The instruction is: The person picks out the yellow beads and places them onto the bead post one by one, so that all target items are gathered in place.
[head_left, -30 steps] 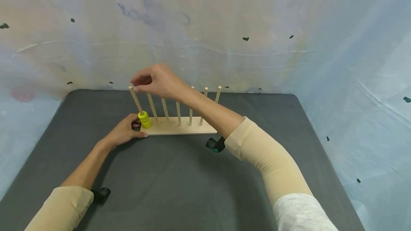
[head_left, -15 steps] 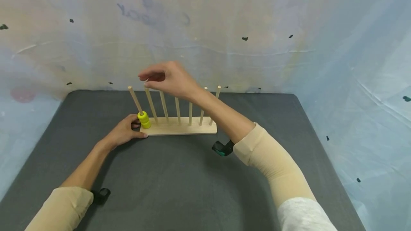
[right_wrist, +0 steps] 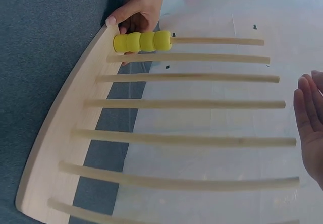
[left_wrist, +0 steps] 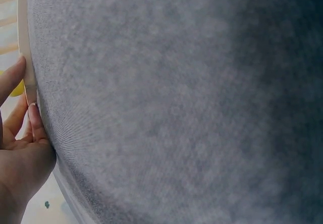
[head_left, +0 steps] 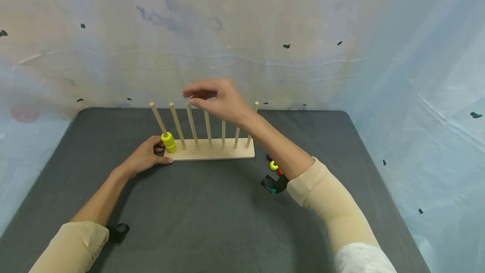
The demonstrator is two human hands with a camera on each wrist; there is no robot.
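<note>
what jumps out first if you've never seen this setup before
A wooden peg rack stands mid-mat with a row of tall dowels, and only the leftmost carries a stack of yellow beads. The left hand holds the rack's left end, while the right hand hovers empty above the dowel tops.

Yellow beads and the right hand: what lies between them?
In the right wrist view, only bare wooden rods lie between the yellow beads and the right hand; no other beads sit on them.
</note>
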